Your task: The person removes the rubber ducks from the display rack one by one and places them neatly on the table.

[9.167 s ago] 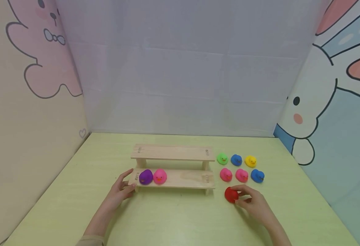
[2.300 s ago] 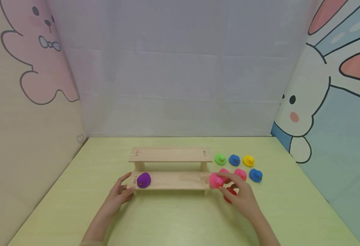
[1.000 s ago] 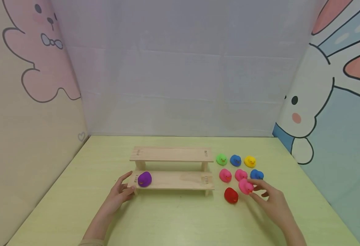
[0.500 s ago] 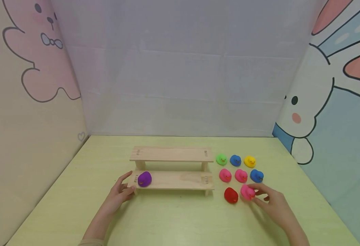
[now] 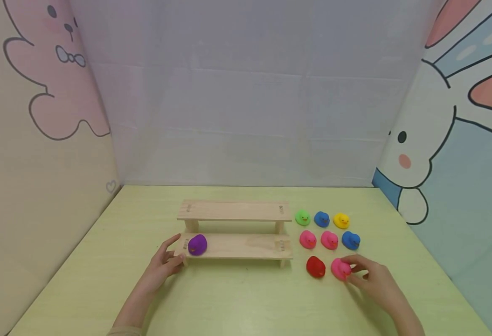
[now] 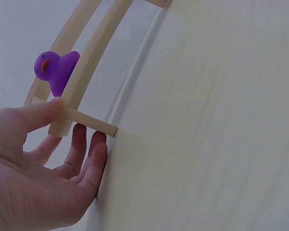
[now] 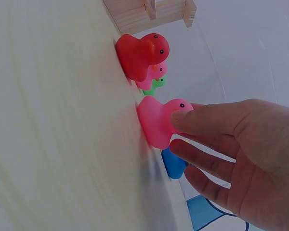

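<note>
My right hand [image 5: 373, 280] pinches a pink rubber duck [image 5: 340, 269] between thumb and fingers, low at the table, just right of a red rubber duck [image 5: 315, 267]. In the right wrist view the pink duck [image 7: 156, 122] appears to touch the tabletop. My left hand [image 5: 163, 261] grips the left end of a two-step wooden shelf [image 5: 246, 245], thumb at the lower board's front edge. A purple rubber duck [image 5: 197, 245] sits alone on that lower board, close to the left hand; the left wrist view shows the purple duck [image 6: 60, 70] above the thumb.
Right of the shelf, a back row holds green [image 5: 302, 217], blue [image 5: 322, 219] and yellow [image 5: 341, 220] ducks. Before it stand two pink ducks [image 5: 308, 239] and another blue duck [image 5: 350, 240]. Printed cloth walls [image 5: 246, 116] enclose the table's back and sides.
The pink duck that stood beside the purple one has left the shelf in my right hand, travelled right, and come down beside the red duck. My left hand stays at the shelf's end.
</note>
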Demonstrator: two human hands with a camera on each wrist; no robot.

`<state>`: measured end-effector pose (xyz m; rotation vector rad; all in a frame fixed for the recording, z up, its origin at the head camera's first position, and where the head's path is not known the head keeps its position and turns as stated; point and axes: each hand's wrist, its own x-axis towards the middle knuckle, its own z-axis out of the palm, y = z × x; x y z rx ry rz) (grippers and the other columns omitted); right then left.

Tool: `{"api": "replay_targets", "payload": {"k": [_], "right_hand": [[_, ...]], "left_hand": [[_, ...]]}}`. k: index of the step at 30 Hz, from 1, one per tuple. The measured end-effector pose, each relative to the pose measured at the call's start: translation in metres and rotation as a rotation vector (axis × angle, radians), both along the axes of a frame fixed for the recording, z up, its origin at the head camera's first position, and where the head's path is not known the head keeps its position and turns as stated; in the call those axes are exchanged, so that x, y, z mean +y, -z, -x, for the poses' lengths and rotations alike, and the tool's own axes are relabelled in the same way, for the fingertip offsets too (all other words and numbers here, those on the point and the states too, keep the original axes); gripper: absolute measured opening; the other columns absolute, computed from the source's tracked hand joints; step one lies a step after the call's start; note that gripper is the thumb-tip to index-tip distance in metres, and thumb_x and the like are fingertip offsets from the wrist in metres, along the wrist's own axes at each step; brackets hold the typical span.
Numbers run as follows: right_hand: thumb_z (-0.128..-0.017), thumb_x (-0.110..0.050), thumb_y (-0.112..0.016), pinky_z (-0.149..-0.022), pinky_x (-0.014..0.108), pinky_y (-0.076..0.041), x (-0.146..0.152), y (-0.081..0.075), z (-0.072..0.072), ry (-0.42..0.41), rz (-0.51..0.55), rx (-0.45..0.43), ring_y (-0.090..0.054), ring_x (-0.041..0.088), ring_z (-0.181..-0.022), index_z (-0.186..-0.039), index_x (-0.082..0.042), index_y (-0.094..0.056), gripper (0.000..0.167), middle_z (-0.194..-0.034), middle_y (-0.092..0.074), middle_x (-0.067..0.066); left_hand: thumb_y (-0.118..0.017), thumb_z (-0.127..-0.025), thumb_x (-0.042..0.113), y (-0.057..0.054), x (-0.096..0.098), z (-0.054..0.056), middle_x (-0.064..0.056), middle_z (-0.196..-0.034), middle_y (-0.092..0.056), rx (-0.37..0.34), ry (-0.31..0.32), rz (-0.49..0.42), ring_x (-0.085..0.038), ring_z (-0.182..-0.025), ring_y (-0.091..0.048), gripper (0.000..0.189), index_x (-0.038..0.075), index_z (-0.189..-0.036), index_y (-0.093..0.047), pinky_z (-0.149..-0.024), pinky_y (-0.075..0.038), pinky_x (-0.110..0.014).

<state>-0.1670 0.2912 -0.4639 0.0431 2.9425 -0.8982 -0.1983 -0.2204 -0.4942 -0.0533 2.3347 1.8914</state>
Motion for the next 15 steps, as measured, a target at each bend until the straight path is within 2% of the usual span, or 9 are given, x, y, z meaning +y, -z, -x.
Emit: {"api": "replay_targets", "payload": {"k": [15], "right_hand": [[-0.085,-0.017,-0.076,-0.083,0.043,-0.057,0.0015,0.0017,-0.0001,0.004,0.016,-0.006,-0.062,0.023,-0.100,-0.122,-0.013,-0.067,0.038,-0.118,-0.070,0.010]], "left_hand": [[-0.054,-0.101,0.012,-0.0007,0.0008,-0.0006,-0.024,-0.134,-0.053,-0.005,-0.009,-0.001,-0.019,-0.108,-0.061,0.064,0.021,-0.156,-0.024,-0.092,-0.054,-0.030]]}}
